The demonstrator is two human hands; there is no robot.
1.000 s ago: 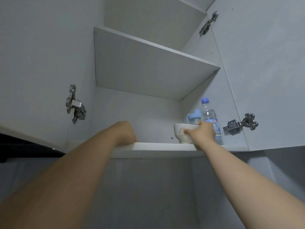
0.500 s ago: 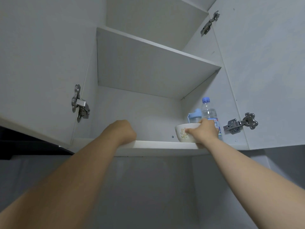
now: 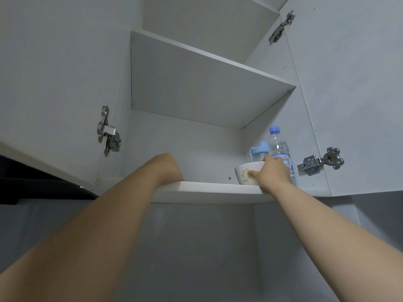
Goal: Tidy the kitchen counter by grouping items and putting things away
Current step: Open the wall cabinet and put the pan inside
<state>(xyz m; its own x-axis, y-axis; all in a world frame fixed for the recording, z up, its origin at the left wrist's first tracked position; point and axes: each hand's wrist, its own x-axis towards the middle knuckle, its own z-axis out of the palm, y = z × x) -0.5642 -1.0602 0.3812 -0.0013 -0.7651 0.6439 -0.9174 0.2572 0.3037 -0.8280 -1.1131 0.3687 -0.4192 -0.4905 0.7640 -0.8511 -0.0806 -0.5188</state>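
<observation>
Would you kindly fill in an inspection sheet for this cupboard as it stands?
Surface: white lower cupboard shelf, seen from below.
Job's things: white floral ceramic bowl standing at the shelf's right front.
Clutter: clear plastic bottle with blue cap and pale blue lidded cup behind the bowl.
Grips: right hand holds the bowl's rim; left hand rests on the shelf edge, fingers hidden.
Cables: nothing seen.
Surroundings: open white doors, metal hinges.

Hinge at 9 o'clock on open door; 2nd hinge at 3, 3rd hinge at 1; upper shelf at 12.
</observation>
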